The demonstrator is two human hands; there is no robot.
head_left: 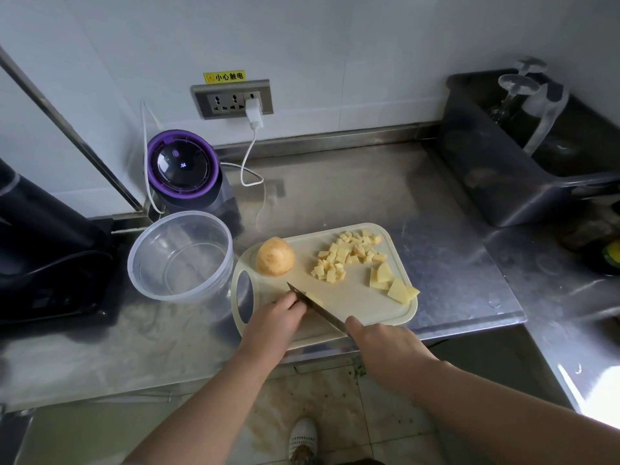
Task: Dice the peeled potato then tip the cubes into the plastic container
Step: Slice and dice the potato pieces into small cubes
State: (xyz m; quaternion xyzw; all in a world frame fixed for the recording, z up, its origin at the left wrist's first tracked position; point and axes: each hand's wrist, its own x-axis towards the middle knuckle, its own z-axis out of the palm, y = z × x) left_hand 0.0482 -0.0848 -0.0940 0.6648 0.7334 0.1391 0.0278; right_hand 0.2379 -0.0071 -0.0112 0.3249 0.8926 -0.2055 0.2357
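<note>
The left hand (pixel 278 317) curls over a potato slice (pixel 314 299) near the counter's front edge, knuckles against the knife (pixel 318 308) gripped by the right hand (pixel 385 344). A slip of the blade there could nick a fingertip. The cubes (pixel 345 256) lie on the cutting board (pixel 352 297), and the plastic container (pixel 181 214) beside it is empty.

The counter (pixel 369 196) is brushed steel, dull in sheen, smudged and streaked. The cutting board (pixel 352 303) is smooth, matt cream plastic. The plastic container (pixel 181 297) is clear and glossy. The knife (pixel 320 309) has a dark metal blade. The potato cubes (pixel 345 255) and the potato slice (pixel 315 299) show pale, matt cut faces. The peeled potato (pixel 275 256) looks rougher — browned in patches.
</note>
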